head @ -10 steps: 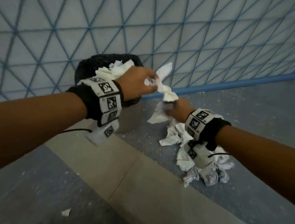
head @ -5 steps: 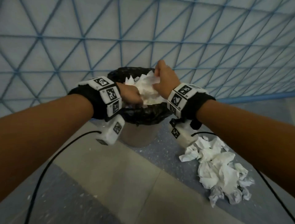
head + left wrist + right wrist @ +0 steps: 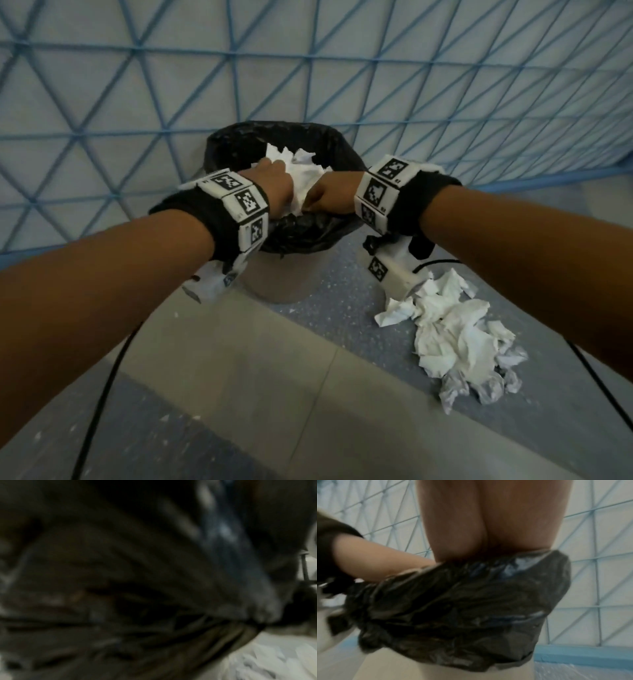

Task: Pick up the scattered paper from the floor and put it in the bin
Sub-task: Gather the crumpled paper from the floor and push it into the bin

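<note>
A grey bin [image 3: 274, 284] with a black liner [image 3: 239, 144] stands against the wall. It holds a wad of crumpled white paper [image 3: 301, 174]. Both hands are sunk into that wad at the bin's mouth, my left hand [image 3: 274, 185] on its left side and my right hand [image 3: 329, 197] on its right. Their fingers curl into the paper, with the tips hidden. The right wrist view shows the liner [image 3: 462, 608] from below, with the left hand [image 3: 376, 559] reaching over the rim. A pile of crumpled paper [image 3: 455, 335] lies on the floor right of the bin.
Behind the bin rises a pale wall with a blue triangle pattern [image 3: 308, 68] and a blue skirting strip [image 3: 548, 178]. Black cables [image 3: 102, 394] trail from both wrists across the grey floor. The left wrist view is dark and blurred against the liner [image 3: 137, 574].
Both hands carried a bunch of paper up from the floor pile to the bin. Since half a second ago they have sunk lower into the bin's mouth with the wad.
</note>
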